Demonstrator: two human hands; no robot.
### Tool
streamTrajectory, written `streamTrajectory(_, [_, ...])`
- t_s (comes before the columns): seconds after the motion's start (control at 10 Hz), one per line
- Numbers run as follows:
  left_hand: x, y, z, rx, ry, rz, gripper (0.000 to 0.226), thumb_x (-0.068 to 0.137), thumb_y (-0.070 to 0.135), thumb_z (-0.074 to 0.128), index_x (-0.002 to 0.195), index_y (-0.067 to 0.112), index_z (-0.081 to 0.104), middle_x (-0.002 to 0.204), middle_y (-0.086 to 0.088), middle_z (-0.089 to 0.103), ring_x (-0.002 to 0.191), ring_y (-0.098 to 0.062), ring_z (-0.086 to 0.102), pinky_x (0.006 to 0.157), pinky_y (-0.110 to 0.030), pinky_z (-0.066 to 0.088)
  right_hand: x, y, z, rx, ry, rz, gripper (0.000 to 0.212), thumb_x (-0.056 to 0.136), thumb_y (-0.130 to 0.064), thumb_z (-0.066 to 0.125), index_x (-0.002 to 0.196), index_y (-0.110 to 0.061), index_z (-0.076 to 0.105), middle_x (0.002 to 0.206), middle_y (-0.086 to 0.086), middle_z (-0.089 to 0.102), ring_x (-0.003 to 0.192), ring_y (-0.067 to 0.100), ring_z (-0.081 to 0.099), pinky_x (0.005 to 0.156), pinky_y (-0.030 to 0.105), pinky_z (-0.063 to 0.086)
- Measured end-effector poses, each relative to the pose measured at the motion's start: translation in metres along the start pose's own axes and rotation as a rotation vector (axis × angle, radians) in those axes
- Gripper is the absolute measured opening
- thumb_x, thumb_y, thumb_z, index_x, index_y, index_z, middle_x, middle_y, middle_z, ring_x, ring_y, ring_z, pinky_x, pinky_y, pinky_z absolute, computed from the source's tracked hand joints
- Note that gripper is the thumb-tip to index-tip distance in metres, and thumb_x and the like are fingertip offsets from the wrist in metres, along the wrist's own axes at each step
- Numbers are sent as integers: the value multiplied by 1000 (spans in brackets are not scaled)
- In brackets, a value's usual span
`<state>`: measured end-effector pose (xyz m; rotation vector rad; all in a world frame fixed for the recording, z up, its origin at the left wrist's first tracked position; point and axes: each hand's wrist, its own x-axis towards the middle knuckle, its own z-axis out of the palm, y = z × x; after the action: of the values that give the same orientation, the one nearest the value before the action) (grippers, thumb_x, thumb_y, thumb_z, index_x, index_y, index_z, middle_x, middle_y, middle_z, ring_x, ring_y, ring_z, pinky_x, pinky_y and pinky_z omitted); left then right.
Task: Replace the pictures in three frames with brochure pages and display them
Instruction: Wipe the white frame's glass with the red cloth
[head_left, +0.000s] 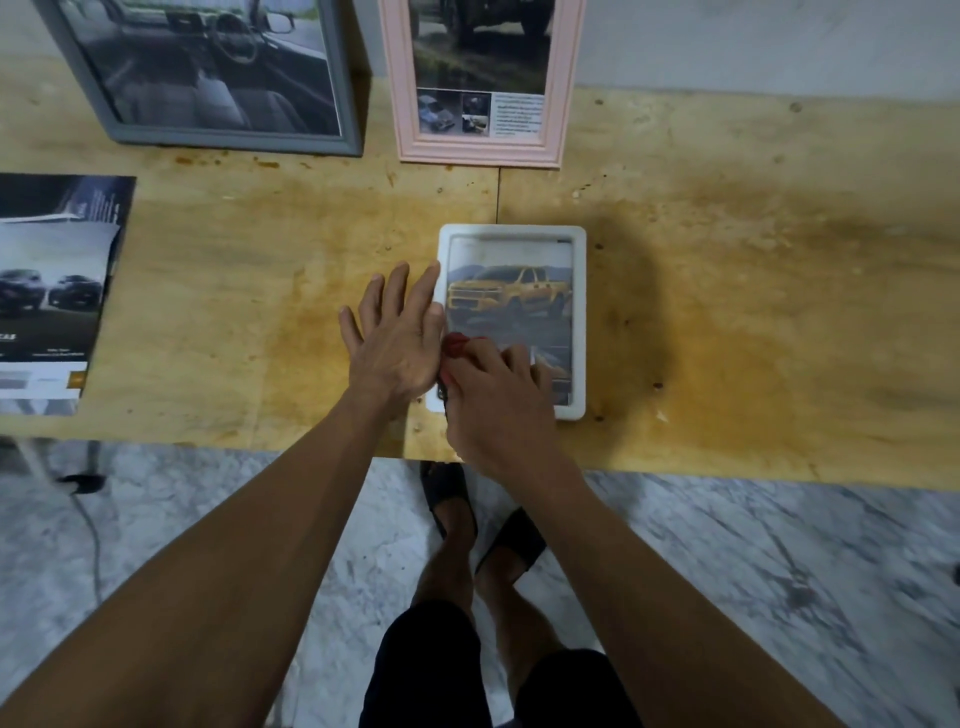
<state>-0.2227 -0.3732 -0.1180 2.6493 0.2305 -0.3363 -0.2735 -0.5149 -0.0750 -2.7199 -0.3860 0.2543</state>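
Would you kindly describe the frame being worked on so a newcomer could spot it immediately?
On the stained plywood table, look at the near edge, in front of the two frames leaning on the wall. The white frame lies flat there under both hands, showing a yellow pickup; the grey frame and pink frame stand upright.

Stained, matt plywood table (727, 312) (glossy paper brochure (47, 291), white frame (579, 322))
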Motion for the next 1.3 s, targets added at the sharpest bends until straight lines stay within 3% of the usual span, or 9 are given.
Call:
streamTrajectory(0.1, [-3, 1, 2, 19, 25, 16, 52, 105, 54, 11, 156, 47, 6, 167, 9, 1, 154, -19, -8, 118, -62, -6, -16, 16, 2, -99, 44, -19, 28, 95, -33, 48, 119, -32, 62, 129, -9, 54, 115, 24, 43, 96, 43, 33])
streamTrajectory(0.3, [-4, 1, 3, 29, 37, 19, 51, 105, 53, 10, 156, 47, 6, 167, 8, 2, 154, -20, -8, 119, -61, -7, -32, 52, -11, -280, 55, 73, 18, 86, -23, 57, 102, -23, 65, 121, 2, 58, 103, 33, 50, 77, 42, 38])
streamTrajectory(0.4, [-3, 1, 3, 36, 34, 17, 51, 105, 53, 10, 156, 47, 5, 167, 8, 2, 154, -20, -8, 119, -61, -7, -36, 74, -16, -319, 20, 49, 25, 90, -21, 44, 105, -21, 64, 121, 0, 58, 103, 31, 50, 79, 43, 40])
streamTrajectory(0.5, [-4, 1, 4, 54, 30, 9, 52, 105, 52, 9, 156, 47, 3, 167, 9, 0, 154, -19, -9, 119, -60, -7, -36, 85, -29, -277, 88, -71, 37, 86, -11, 38, 103, -15, 71, 113, 1, 65, 103, 27, 53, 81, 45, 41])
streamTrajectory(0.6, [-4, 1, 5, 73, 28, 0, 51, 105, 52, 8, 156, 47, 1, 167, 10, -1, 153, -18, -10, 119, -59, -7, -29, 91, -44, -142, 355, -9, 32, 79, -3, 47, 95, -11, 74, 107, 3, 68, 98, 28, 53, 79, 45, 40])
streamTrajectory(0.8, [-3, -1, 5, 75, 32, 15, 51, 105, 52, 8, 156, 47, 2, 167, 9, 0, 154, -19, -9, 119, -60, -6, -7, 125, -52, -132, 328, 407, 34, 91, -11, 40, 116, -12, 63, 126, 13, 47, 106, 39, 38, 78, 35, 24])
streamTrajectory(0.9, [-3, -2, 6, 79, 34, 20, 51, 105, 52, 8, 156, 47, 1, 167, 9, 0, 154, -20, -9, 119, -61, -6, -4, 131, -53, -147, 275, 523, 35, 94, -9, 44, 126, -14, 57, 138, 10, 38, 116, 38, 31, 82, 42, 30])
streamTrajectory(1.1, [-3, -2, 6, 72, 31, 18, 52, 104, 54, 7, 155, 48, 0, 167, 10, -2, 154, -19, -10, 119, -60, -8, -15, 133, -42, -198, 144, 579, 53, 88, -10, 52, 140, -21, 45, 152, 6, 32, 130, 41, 26, 102, 51, 28])
streamTrajectory(1.3, [-3, -2, 7, 63, 45, 22, 52, 104, 54, 8, 155, 48, 1, 168, 9, -1, 154, -19, -10, 119, -60, -8, -5, 111, -44, -162, 367, 462, 43, 86, -16, 46, 128, -16, 54, 137, 9, 46, 129, 36, 33, 103, 47, 21])
